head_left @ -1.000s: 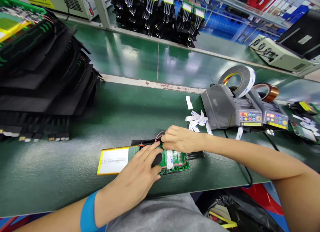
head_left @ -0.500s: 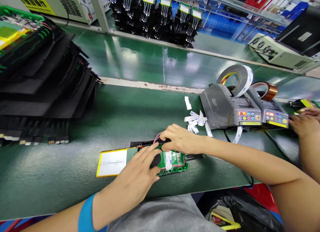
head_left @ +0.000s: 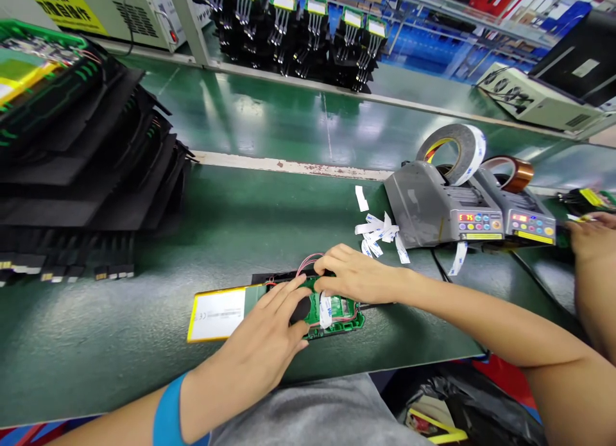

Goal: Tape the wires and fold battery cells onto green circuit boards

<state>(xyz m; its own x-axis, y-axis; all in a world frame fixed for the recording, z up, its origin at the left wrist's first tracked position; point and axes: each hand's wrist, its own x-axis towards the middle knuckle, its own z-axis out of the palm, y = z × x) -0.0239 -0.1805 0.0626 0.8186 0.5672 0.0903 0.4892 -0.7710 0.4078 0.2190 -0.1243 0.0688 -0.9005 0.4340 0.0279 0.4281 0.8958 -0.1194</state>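
Observation:
A green circuit-board housing [head_left: 341,305] lies on the bench before me, with a black round part [head_left: 301,309] and a white tape strip [head_left: 326,312] on it. A flat white battery pack with yellow edges [head_left: 219,312] extends from its left end. My left hand [head_left: 262,324] rests over the join of battery and housing, fingers stretched out and pressing lightly on it. Above the board, my right hand [head_left: 349,276] has its fingers bent and its thumb near the index finger; what lies between them is hidden. Thin reddish wires [head_left: 308,261] loop up beside those fingertips.
Cut tape strips [head_left: 378,231] lie by two grey tape dispensers [head_left: 423,202] carrying tape rolls. Stacked black units [head_left: 86,163] stand at left, more units [head_left: 298,35] on the back shelf. Another person's hand [head_left: 594,237] is at far right. A black bag [head_left: 462,401] hangs below the bench edge.
My right hand has moved slightly right and down over the board, and the wire loop shows more beside it. My left hand stays in place. The other person's hand at right has shifted.

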